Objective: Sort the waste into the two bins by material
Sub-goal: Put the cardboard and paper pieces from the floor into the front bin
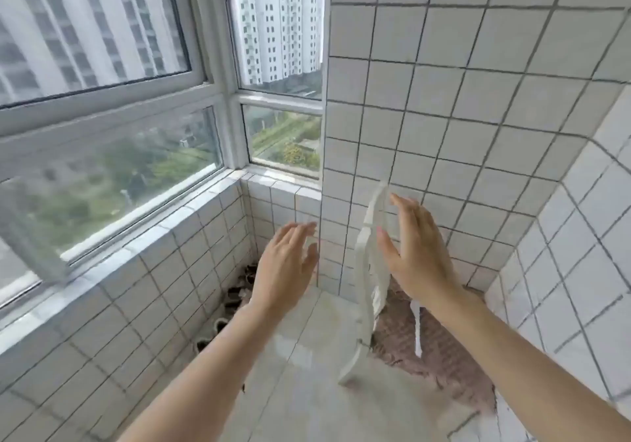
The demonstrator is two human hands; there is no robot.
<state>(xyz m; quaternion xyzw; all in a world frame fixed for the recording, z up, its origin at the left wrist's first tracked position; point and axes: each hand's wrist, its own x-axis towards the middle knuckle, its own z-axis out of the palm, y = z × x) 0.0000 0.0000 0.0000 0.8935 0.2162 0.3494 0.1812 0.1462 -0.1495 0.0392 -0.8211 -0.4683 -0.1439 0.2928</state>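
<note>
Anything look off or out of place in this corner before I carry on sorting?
Yes. A white slatted frame stands tilted on end on the floor by the tiled wall, its lower part looking bent or broken. Behind it a rough pinkish patch interrupts the floor tiles. Neither bin is in view.

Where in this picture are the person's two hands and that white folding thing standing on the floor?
left hand [285, 264], head view, back of the hand.
right hand [418, 248], head view, back of the hand.
white folding rack [363, 253], head view, its near upright edge.

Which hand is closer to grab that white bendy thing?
The right hand. Its thumb and open fingers sit right beside the white strip, while the left hand hovers apart, nearer the window.
</note>
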